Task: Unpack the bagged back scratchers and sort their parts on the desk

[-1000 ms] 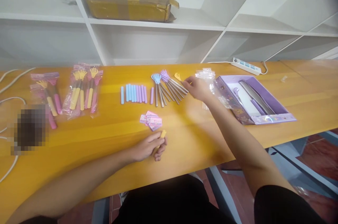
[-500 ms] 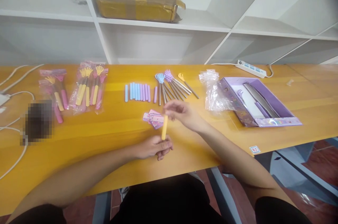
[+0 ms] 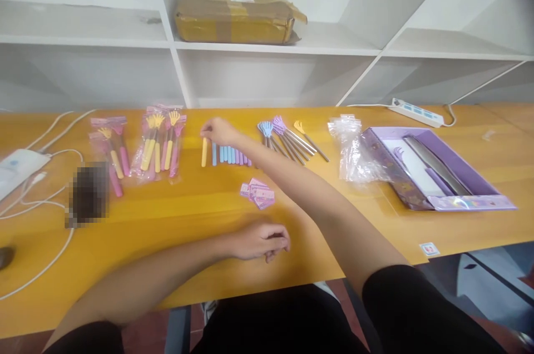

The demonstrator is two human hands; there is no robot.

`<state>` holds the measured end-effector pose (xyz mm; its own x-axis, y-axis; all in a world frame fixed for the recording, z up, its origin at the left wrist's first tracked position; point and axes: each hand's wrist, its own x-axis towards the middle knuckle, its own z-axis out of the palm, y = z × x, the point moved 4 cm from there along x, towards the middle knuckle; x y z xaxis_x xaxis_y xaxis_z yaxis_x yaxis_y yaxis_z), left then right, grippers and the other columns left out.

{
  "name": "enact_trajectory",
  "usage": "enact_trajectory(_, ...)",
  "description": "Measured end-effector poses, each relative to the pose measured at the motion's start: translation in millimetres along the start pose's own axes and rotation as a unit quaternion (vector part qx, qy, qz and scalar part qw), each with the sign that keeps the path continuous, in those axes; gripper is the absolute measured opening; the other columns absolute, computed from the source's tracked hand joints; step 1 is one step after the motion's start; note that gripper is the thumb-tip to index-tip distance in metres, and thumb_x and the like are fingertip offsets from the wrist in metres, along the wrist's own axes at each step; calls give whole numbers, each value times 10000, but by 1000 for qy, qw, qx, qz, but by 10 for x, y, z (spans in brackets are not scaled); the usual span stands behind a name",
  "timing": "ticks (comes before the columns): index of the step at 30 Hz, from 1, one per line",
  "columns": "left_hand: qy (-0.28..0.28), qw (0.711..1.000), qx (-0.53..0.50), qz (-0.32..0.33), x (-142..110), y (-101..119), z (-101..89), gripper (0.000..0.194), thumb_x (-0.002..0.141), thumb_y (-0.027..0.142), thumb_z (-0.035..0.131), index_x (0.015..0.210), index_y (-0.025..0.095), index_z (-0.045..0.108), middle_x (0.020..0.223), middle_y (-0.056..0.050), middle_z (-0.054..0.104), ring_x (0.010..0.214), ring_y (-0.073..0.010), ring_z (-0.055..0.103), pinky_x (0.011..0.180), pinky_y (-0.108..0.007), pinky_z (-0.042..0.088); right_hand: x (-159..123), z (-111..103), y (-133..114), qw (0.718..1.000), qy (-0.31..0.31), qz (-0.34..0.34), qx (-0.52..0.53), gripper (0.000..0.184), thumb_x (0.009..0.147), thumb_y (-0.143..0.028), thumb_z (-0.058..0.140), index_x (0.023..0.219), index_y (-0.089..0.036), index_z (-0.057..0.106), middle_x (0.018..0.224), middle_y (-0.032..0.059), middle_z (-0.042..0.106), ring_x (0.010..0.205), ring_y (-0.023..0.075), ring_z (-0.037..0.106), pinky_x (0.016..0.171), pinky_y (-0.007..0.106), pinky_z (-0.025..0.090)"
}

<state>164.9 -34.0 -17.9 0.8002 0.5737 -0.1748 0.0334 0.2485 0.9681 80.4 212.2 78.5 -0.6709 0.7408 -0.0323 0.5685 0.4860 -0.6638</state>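
Observation:
My right hand (image 3: 219, 131) pinches the top end of a yellow handle sleeve (image 3: 204, 153), upright on the wood table at the left end of a row of blue and purple sleeves (image 3: 233, 155). My left hand (image 3: 267, 240) rests near the front edge, fingers curled together with nothing visible in them. Just beyond it lies a small pile of pink printed cards (image 3: 258, 193). Blue back scratchers (image 3: 266, 130) and purple ones (image 3: 280, 125) with bare metal rods are fanned out, partly behind my right forearm. One yellow back scratcher (image 3: 306, 135) lies to their right.
Bagged back scratchers (image 3: 161, 140) lie at the left, near white cables and a blurred dark patch (image 3: 87, 194). Clear plastic bags (image 3: 352, 148) sit beside a purple box (image 3: 496, 202) at the right. A power strip (image 3: 417, 113) and white shelving with a carton (image 3: 237, 18) stand behind.
The yellow sleeve passed from my left hand to my right hand, which carried it left to the row. Before that, my right hand let go of the yellow back scratcher. The view shifted left.

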Motion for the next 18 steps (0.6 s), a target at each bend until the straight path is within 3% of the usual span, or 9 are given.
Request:
enact_trajectory(6, 1, 1000, 18, -5, -22, 68, 10, 274, 1072, 443, 591, 961, 194, 624, 706, 38, 592, 626, -124, 584, 659, -261, 451, 380, 73, 111, 996, -56, 7, -73, 107, 901, -137, 739, 860, -137, 838, 918, 111, 832, 991, 287, 768, 960, 373, 576)
enact_trajectory(11, -2, 1000, 12, -6, -9, 59, 16, 256, 1073, 421, 588, 951, 198, 627, 711, 34, 590, 618, -127, 581, 683, -266, 460, 384, 36, 134, 991, -64, -37, -108, 133, 874, -97, 729, 937, -165, 826, 1119, 115, 828, 1092, 285, 732, 1025, 377, 539)
enact_trajectory(16, -9, 1000, 12, -1, 2, 36, 10, 212, 1076, 356, 561, 952, 198, 628, 714, 32, 594, 620, -133, 587, 694, -274, 466, 290, 259, -264, 983, -4, -152, -100, 284, 1003, -60, 509, 1140, -150, 741, 1323, 120, 717, 1167, 241, 645, 1045, 355, 476)
enact_trajectory(18, -7, 1000, 15, 1, -3, 42, 2, 210, 1075, 354, 564, 953, 196, 630, 715, 35, 593, 636, -133, 596, 714, -275, 471, 236, 467, -446, 985, -46, -167, -19, 257, 1019, -63, 517, 1151, -172, 708, 1370, 88, 670, 1128, 212, 622, 970, 312, 477)
